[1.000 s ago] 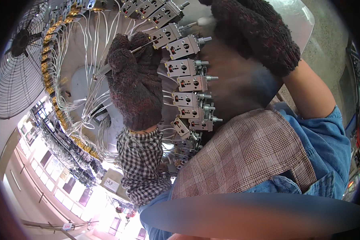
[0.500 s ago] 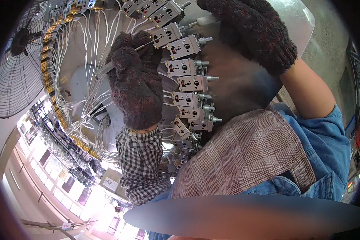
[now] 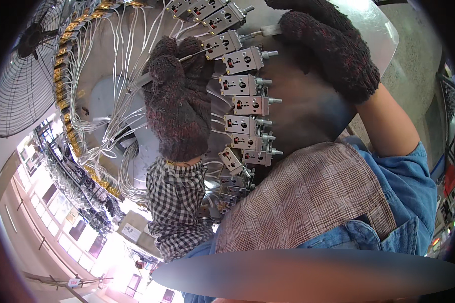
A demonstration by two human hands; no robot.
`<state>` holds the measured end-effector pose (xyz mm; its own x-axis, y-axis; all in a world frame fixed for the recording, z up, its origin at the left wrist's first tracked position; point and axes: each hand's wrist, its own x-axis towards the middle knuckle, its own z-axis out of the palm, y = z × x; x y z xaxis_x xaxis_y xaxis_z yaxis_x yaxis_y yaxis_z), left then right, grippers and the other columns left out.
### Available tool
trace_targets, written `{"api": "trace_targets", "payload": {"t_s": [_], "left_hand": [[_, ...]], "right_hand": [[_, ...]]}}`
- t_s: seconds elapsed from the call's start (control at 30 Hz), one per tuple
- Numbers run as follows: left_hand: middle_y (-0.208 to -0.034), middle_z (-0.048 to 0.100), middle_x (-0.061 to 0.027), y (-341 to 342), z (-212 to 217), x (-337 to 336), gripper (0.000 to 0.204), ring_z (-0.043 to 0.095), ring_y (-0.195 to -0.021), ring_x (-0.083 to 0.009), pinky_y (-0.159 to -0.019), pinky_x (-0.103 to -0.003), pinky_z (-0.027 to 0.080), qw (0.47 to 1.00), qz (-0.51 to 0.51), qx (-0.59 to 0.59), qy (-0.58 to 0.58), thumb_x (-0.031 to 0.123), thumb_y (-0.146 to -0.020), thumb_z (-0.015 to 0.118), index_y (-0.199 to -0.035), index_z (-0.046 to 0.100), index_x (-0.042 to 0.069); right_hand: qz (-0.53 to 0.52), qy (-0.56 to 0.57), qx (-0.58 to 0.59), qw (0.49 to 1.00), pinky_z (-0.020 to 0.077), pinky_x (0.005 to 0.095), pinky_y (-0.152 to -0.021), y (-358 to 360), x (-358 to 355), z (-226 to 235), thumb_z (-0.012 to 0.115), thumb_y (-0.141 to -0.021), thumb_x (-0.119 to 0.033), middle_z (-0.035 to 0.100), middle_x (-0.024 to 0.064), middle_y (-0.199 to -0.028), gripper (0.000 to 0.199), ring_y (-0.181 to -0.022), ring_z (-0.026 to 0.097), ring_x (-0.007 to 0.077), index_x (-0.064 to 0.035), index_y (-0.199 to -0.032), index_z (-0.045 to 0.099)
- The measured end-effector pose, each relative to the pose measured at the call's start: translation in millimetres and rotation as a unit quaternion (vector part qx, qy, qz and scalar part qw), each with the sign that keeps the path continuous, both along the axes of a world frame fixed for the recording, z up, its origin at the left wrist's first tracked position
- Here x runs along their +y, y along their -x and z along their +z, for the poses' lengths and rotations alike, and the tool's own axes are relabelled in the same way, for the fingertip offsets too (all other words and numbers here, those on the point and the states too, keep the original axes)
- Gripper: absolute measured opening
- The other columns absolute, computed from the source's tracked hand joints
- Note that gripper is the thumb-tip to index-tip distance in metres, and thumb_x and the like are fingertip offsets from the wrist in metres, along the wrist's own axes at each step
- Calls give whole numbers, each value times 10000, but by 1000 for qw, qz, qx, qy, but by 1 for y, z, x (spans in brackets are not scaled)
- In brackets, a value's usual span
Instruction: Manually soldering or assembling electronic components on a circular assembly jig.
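My left hand (image 3: 179, 103), in a dark knitted glove, is closed around a screwdriver (image 3: 140, 82) with a pale, see-through handle. Its thin shaft reaches the near-left end of a small metal box-shaped switch (image 3: 222, 44), which looks like a thermostat. On the opposite side, my right hand (image 3: 331, 48), gloved alike, closes around a pale-ended tool (image 3: 271, 30). That tool lines up with the stem of the same switch; most of it is hidden in the glove. More such switches (image 3: 242, 60), each with a threaded stem, stand in a curved row beside my left hand.
White wires (image 3: 119, 45) run from the switches across a round metal table (image 3: 93, 101). Brass-coloured parts (image 3: 60, 83) line its far-left rim. A large wire-caged fan (image 3: 33, 43) stands beyond. A cardboard box (image 3: 136, 230) lies at the lower left.
The whole view has shifted slightly, so table and switches sit further right. My right glove has turned a little around the pale-ended tool. My left hand keeps its place at the switch.
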<state>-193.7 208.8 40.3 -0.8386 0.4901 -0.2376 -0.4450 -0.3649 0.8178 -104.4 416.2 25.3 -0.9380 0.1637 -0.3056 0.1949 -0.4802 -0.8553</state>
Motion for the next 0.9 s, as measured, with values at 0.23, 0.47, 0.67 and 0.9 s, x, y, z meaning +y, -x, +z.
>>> {"api": "trace_targets", "payload": {"t_s": [0.23, 0.47, 0.67, 0.9], "left_hand": [[-1093, 511, -181, -14, 9, -12, 350, 503, -1050, -317, -915, -442, 426, 998, 32, -18, 43, 176, -887, 446, -1195, 389, 21], [-1088, 514, -176, -18, 8, -12, 363, 524, -1016, -307, -878, -416, 454, 996, -35, -82, -10, 210, -899, 425, -1207, 367, 28], [-1065, 533, -164, -20, 17, 0, 357, 534, -998, -298, -783, -414, 507, 986, -102, -121, -56, 260, -912, 395, -1195, 380, 44], [-967, 562, -201, -20, 17, 5, 372, 619, -746, -279, -572, -340, 548, 994, -30, -96, 42, 327, -892, 435, -1074, 436, 4]], "right_hand": [[-58, -84, -8, 995, 408, 224, -490, -26, 1, 9, 514, -852, -103, 546, 59, -701, 338, -556, 505, 107, -12, -1170, 445], [-53, -218, -32, 974, 419, 247, -738, -38, -8, 16, 514, -830, -153, 582, 70, -881, 359, -832, 524, 129, -34, -1168, 496], [-151, -169, -74, 971, 412, 230, -543, -24, -30, 15, 524, -841, -98, 563, 68, -744, 340, -616, 512, 113, -15, -1164, 463], [-91, -216, -42, 971, 423, 236, -564, -25, -21, 20, 525, -841, -98, 573, 79, -786, 337, -651, 522, 121, -16, -1163, 470]]}}
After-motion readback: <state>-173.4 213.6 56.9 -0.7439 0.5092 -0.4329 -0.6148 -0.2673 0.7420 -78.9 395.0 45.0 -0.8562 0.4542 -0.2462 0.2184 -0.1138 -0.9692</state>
